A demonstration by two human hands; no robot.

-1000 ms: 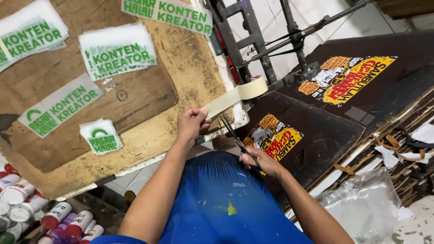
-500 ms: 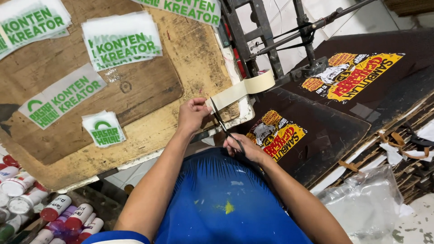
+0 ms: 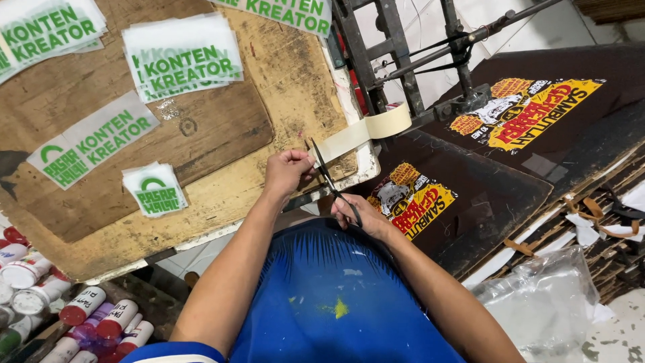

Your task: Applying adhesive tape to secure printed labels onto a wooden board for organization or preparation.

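A big worn wooden board (image 3: 222, 202) filled the left half of the scene, with white stickers printed in green (image 3: 181, 57) lying on it in several spots. To the right lay dark brown panels (image 3: 497, 195) bearing yellow and red prints (image 3: 413, 198), the far one larger than the near one, and beyond them a stack of cardboard edges (image 3: 605, 222) ran along the right. A dark metal frame (image 3: 396, 54) rose at the far middle. Near the right corner sat a crumpled clear plastic bag (image 3: 544, 302). At the near left, a cluster of small paint bottles (image 3: 87, 316) with red and white caps lay on their sides.

A roll of cream masking tape (image 3: 393, 121) sat just beside the metal frame, and a strip of tape (image 3: 346, 138) ran from it leftward and nearer, stretched taut over the board's right edge.

The left hand (image 3: 287, 171) was closed in a pinch, gripping the free end of the strip. The right hand (image 3: 356, 212), nearer and slightly right, had its fingers curled through the handles of black scissors (image 3: 332, 181). The blades pointed away toward the strip, their tips touching or just beside it close to the left hand's grip; whether the blades were parted could not be told.
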